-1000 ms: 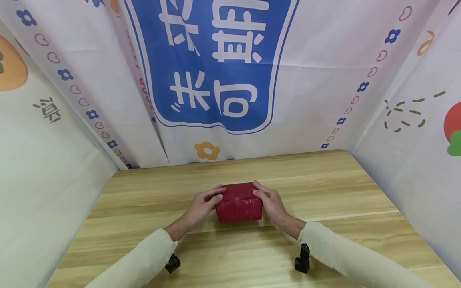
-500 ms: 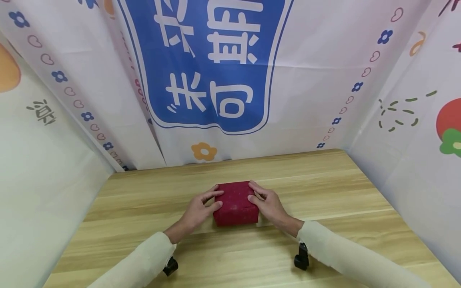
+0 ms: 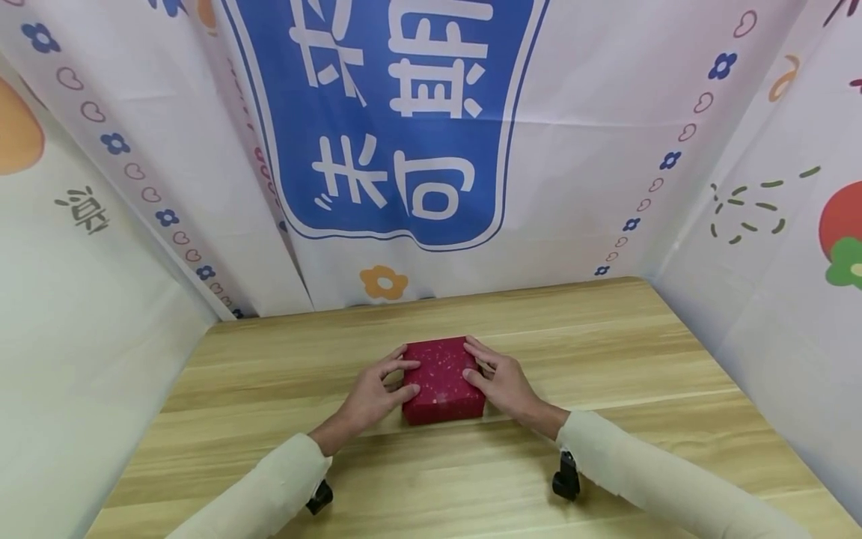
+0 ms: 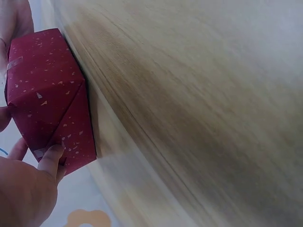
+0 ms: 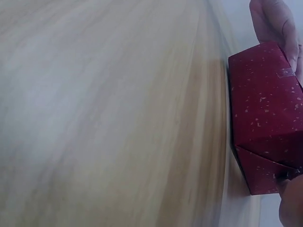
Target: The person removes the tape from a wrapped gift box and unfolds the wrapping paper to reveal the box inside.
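Observation:
A box wrapped in dark red paper with pale flecks (image 3: 444, 370) rests on the wooden table between my two hands. My left hand (image 3: 373, 389) grips its left end, thumb at the near top edge and fingers along the side. On the opposite end my right hand (image 3: 505, 383) holds it, thumb over the top edge. In the left wrist view, fingertips (image 4: 53, 153) press the folded paper end, close to a bit of clear tape (image 4: 39, 152). Another strip of tape (image 5: 285, 73) shows on the box's long side in the right wrist view. The box's underside is hidden.
The wood-grain table (image 3: 431, 479) meets a printed white cloth (image 3: 566, 224) at the back, with more cloth at both sides. Black wrist cameras (image 3: 566, 479) hang under the cream sleeves (image 3: 646, 464), close above the table.
The red box has turned between the hands: the folded seam seen on top a second ago is gone from view, and a flecked face is now up. Both hands keep hold of the ends.

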{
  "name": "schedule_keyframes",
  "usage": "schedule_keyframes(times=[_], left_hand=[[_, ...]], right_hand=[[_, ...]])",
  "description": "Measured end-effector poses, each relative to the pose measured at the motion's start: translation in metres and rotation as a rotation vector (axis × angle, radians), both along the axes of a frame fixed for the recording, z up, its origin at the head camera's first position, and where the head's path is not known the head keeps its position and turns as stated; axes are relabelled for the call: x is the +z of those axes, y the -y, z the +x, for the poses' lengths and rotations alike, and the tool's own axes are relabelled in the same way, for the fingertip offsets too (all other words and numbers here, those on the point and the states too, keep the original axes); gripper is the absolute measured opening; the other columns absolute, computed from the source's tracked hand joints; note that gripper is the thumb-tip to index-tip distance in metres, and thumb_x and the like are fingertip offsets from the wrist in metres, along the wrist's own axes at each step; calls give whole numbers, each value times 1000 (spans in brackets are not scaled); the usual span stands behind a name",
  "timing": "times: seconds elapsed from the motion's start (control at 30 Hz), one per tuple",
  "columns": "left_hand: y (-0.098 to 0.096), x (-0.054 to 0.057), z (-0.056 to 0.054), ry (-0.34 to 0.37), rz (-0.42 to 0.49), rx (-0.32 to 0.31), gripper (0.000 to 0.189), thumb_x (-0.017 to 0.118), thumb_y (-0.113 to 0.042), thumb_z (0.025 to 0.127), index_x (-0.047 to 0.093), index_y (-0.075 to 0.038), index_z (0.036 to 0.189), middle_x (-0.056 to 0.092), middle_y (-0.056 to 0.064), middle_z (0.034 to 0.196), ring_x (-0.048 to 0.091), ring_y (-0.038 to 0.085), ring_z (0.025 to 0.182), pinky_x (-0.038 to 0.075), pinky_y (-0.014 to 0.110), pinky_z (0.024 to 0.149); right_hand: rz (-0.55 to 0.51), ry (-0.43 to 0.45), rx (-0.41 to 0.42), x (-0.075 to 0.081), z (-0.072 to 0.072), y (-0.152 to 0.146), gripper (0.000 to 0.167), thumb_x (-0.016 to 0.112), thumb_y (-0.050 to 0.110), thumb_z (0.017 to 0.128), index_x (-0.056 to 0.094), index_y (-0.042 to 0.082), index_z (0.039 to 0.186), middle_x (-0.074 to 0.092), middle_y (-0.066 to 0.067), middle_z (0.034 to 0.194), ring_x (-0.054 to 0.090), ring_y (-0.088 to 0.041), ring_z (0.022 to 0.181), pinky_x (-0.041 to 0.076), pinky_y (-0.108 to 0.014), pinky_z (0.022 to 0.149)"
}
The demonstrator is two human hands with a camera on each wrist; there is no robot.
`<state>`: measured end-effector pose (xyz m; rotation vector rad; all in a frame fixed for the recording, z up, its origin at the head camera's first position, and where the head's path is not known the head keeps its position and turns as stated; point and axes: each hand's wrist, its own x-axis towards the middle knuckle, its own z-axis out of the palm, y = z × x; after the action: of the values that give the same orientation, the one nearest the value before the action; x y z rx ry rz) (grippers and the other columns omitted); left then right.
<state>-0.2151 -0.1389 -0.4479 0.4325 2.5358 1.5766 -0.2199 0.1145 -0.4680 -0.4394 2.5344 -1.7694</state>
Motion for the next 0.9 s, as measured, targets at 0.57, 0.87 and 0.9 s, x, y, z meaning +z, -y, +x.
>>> schedule_keyframes(times=[0.57, 0.87, 0.9], left_hand=[[3, 4, -2, -345, -491, -126, 54, 68, -29, 92, 54, -8, 140, 36, 11, 158, 28, 34, 148, 28, 56, 117], [1, 6, -2, -361, -496, -208, 52, 61, -30, 96, 51, -8, 143, 37, 11, 158, 25, 34, 150, 27, 56, 118], [1, 6, -2, -359, -502, -211, 53, 61, -31, 96, 51, -8, 143, 37, 11, 158, 25, 33, 150, 27, 56, 118]], right_hand=[[423, -388, 55, 4, -4, -14, 38, 62, 22, 97, 63, 3, 130, 55, -10, 144, 50, -30, 135, 42, -46, 110], [495, -552, 37, 3, -4, -18, 27, 66, 18, 94, 71, 5, 117, 65, -7, 126, 61, -23, 119, 52, -39, 100], [501, -569, 35, 3, -3, -18, 26, 67, 18, 93, 72, 5, 116, 65, -7, 124, 62, -23, 117, 53, -38, 98]])
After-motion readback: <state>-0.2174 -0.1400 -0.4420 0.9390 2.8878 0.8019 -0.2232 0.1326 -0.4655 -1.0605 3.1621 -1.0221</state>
